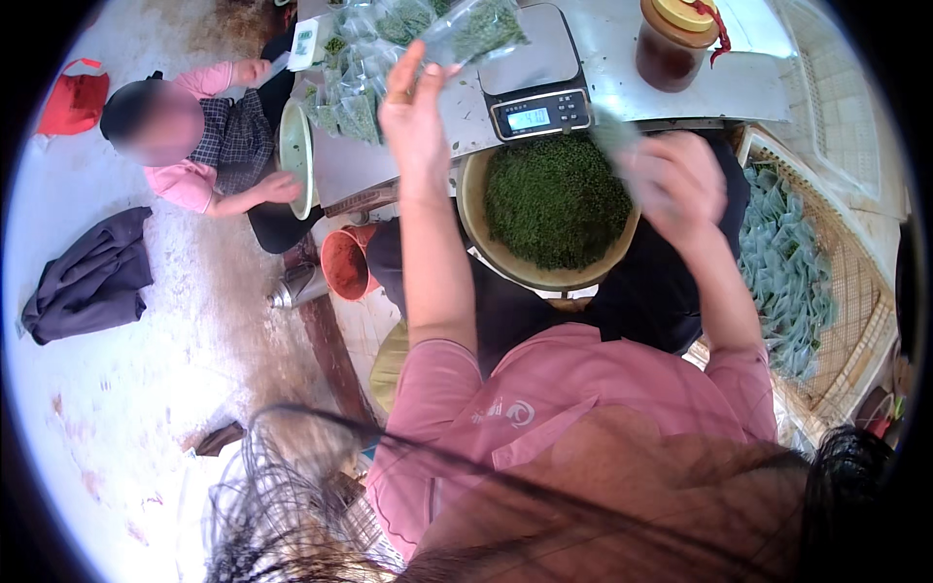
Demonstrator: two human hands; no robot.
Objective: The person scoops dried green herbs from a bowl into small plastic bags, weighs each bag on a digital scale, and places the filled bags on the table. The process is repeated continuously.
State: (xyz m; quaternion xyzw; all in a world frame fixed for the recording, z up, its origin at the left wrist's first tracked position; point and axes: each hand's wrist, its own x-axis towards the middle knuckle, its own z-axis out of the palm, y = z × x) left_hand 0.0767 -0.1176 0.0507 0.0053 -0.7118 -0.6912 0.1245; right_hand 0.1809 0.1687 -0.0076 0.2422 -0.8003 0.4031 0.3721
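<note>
My left hand [419, 109] pinches a clear plastic bag [485, 33] of small green pieces above the table, left of a digital scale [539, 113] with a lit display. Blurred by motion, my right hand [674, 178] is at the right edge of a wide basin [499, 259] heaped with small dark green peppercorn-like berries [557, 200]. A blurred pale green thing, perhaps a bag, shows at its fingertips. More filled clear bags [357, 91] lie in a pile on the table beyond my left hand.
A lidded jar [674, 44] stands right of the scale. At my right, a plastic crate [860, 313] holds many filled bags [787, 277]. An orange bucket [346, 266] and a metal flask [299, 286] are at left. A co-worker [233, 138] sits by a pale green basin [307, 167].
</note>
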